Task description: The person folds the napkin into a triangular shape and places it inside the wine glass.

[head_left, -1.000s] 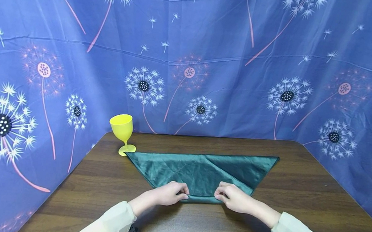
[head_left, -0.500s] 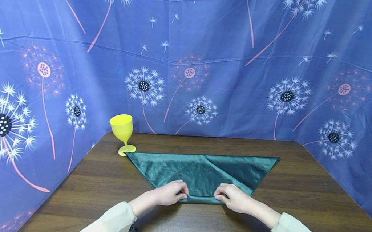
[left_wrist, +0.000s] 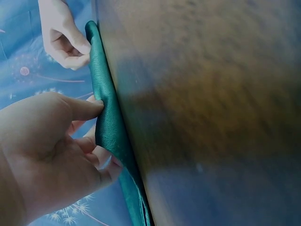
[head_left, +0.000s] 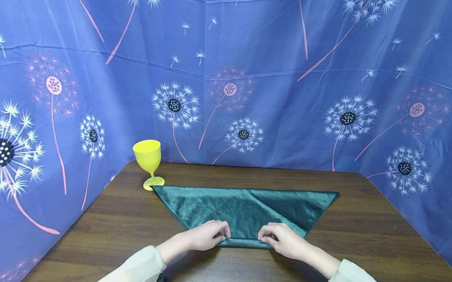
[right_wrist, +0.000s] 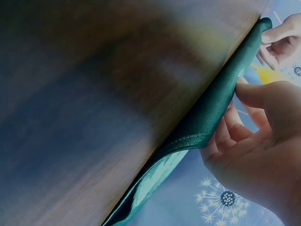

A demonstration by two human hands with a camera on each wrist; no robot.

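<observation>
A dark green satin cloth (head_left: pixel 244 209) lies on the table as a wide shape, long edge at the back and narrower toward the front. Its front edge is folded over into a narrow roll (head_left: pixel 243 243). The left hand (head_left: pixel 205 235) pinches this roll at its left part, thumb in front and fingers behind, as the left wrist view shows with the roll (left_wrist: pixel 109 103) beside the thumb. The right hand (head_left: pixel 283 240) pinches the roll's right part in the same way; its thumb touches the cloth (right_wrist: pixel 223 101) in the right wrist view. Some fingertips are hidden behind the cloth.
A yellow plastic goblet (head_left: pixel 147 157) stands upright at the back left, its foot touching or very near the cloth's left corner. The brown wooden table (head_left: pixel 377 241) is bordered at the back and sides by a blue dandelion-print curtain (head_left: pixel 293 97).
Both hands stay at the rolled front edge with almost no movement. The right hand's fingers have shifted very slightly to the left, and the cloth looks the same.
</observation>
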